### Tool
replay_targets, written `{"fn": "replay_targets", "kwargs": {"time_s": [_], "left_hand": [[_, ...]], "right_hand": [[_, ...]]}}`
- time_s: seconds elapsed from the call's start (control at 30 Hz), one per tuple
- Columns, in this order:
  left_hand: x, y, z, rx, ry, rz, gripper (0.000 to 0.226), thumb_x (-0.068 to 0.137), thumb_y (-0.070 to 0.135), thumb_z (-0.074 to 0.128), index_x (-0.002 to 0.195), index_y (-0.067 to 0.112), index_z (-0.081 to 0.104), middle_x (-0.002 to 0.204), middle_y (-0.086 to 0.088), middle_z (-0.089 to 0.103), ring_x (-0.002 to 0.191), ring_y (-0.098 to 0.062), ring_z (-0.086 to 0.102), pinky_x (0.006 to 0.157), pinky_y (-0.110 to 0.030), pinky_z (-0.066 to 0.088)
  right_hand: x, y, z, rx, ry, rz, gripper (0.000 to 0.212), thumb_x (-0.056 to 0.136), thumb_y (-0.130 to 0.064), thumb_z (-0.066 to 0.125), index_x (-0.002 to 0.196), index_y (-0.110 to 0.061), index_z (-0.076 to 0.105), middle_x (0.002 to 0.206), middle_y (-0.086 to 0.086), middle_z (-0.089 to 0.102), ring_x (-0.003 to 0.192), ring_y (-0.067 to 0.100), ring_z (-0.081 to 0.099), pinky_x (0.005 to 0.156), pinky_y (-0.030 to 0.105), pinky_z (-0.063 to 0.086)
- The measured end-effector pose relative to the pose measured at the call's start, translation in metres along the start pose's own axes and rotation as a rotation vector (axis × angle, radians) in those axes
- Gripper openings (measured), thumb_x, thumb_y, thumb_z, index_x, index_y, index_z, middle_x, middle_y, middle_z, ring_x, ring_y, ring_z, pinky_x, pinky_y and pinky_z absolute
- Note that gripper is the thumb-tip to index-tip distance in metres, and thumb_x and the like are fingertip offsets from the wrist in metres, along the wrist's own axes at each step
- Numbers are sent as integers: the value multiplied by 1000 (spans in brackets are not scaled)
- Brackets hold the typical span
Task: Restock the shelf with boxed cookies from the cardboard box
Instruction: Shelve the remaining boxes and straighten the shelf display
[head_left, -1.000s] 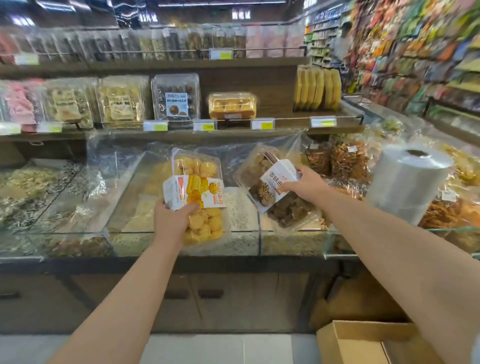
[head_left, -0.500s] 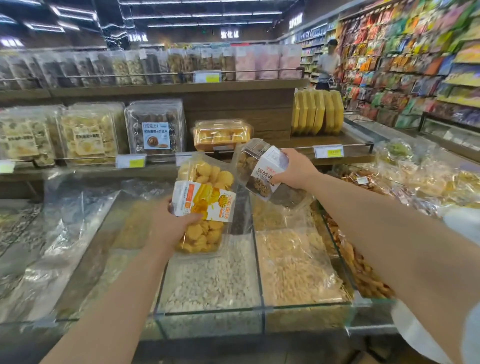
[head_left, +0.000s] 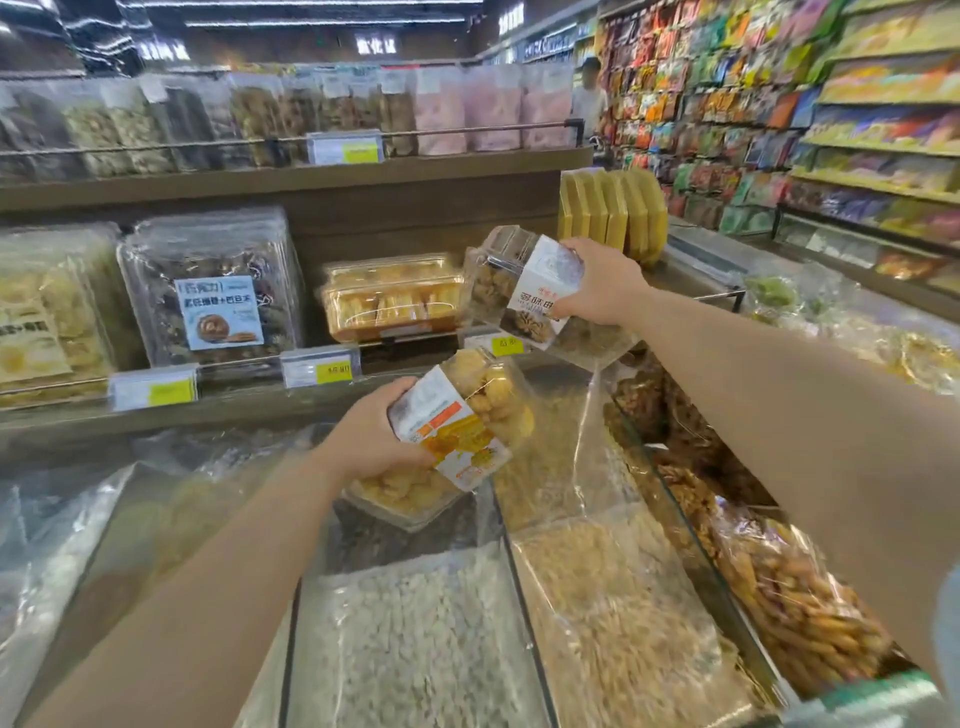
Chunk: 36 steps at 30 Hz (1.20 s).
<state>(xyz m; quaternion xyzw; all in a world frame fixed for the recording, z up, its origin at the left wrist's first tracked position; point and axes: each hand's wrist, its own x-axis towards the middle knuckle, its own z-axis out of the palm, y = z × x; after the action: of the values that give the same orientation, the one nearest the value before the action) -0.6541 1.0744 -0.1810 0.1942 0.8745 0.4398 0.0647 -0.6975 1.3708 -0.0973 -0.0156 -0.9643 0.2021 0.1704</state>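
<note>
Head-worn wide view, forward-down, close to shelf (head_left: 244, 410)

We hold both bare arms stretched forward, forearms in from the bottom left and the right edge. Our left grip (head_left: 371, 436) is lower and nearer, wrist bent inward, fingers curled round the end of a tilted yellow cookie box (head_left: 483, 410). Our right grip (head_left: 602, 283) is higher and farther out, knuckles up, fingers clamped round a tilted brown cookie box (head_left: 511, 280). The two grips are apart, not touching.
</note>
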Motion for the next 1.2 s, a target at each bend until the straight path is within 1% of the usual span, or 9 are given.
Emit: {"fn": "replay_targets", "kwargs": {"time_s": [0.17, 0.23, 0.3, 0.43, 0.67, 0.8, 0.97, 1.1, 1.2], "left_hand": [[60, 12, 24, 147, -118, 33, 73, 59, 17, 86, 118, 37, 48, 102, 23, 59, 84, 19, 57, 73, -9, 40], [85, 16, 35, 207, -134, 37, 79, 65, 14, 86, 131, 27, 45, 114, 14, 59, 98, 9, 56, 79, -4, 37], [108, 20, 45, 276, -145, 35, 93, 64, 19, 87, 142, 19, 37, 134, 3, 52, 119, -13, 52, 89, -15, 36], [141, 25, 62, 295, -177, 2, 99, 64, 20, 87, 146, 16, 32, 140, 1, 45, 125, -18, 46, 89, -19, 34], [174, 21, 72, 222, -218, -105, 93, 64, 7, 85, 143, 11, 35, 123, 5, 49, 113, -9, 49, 75, -2, 36], [187, 16, 73, 220, -249, -157, 96, 66, 12, 85, 146, 14, 31, 133, 7, 44, 117, -3, 40, 84, -5, 30], [199, 16, 75, 212, -294, -226, 89, 69, 4, 82, 143, 16, 34, 122, 9, 44, 114, -6, 45, 72, -2, 31], [208, 18, 71, 256, -315, -246, 97, 68, 15, 84, 148, 20, 28, 143, 4, 41, 123, -10, 44, 87, -11, 30], [215, 13, 72, 286, -312, -238, 99, 65, 20, 86, 147, 24, 29, 141, 6, 43, 128, -15, 45, 96, -19, 35]], "right_hand": [[49, 20, -15, 17, -64, -92, 87, 72, -32, 79, 144, -19, 32, 141, 2, 47, 126, 26, 46, 106, 43, 35], [67, 28, -19, 64, -68, -124, 85, 73, -26, 79, 144, -16, 33, 139, 4, 48, 123, 26, 47, 104, 42, 37], [86, 37, -21, 89, -89, -146, 85, 72, -25, 80, 143, -15, 34, 137, 5, 50, 122, 25, 49, 104, 43, 39], [119, 63, -18, 130, -141, -90, 87, 66, -23, 82, 142, -19, 39, 134, 3, 52, 119, 24, 51, 103, 42, 41], [162, 74, -6, 54, -332, -189, 58, 75, -15, 73, 129, -14, 52, 108, 0, 54, 101, 19, 52, 84, 29, 41], [188, 59, -5, -32, -459, -268, 35, 76, -17, 68, 108, -8, 62, 96, 4, 59, 84, 19, 52, 63, 27, 37], [215, 52, 6, -36, -555, -273, 28, 67, -18, 68, 93, -6, 65, 90, 8, 64, 77, 19, 55, 63, 29, 39], [228, 51, 23, -59, -609, -288, 12, 66, -13, 67, 67, -16, 55, 73, -1, 55, 68, 15, 49, 58, 26, 35], [232, 59, 37, -48, -687, -254, 6, 69, -13, 65, 72, -15, 61, 78, 0, 59, 73, 16, 52, 60, 27, 35]]}}
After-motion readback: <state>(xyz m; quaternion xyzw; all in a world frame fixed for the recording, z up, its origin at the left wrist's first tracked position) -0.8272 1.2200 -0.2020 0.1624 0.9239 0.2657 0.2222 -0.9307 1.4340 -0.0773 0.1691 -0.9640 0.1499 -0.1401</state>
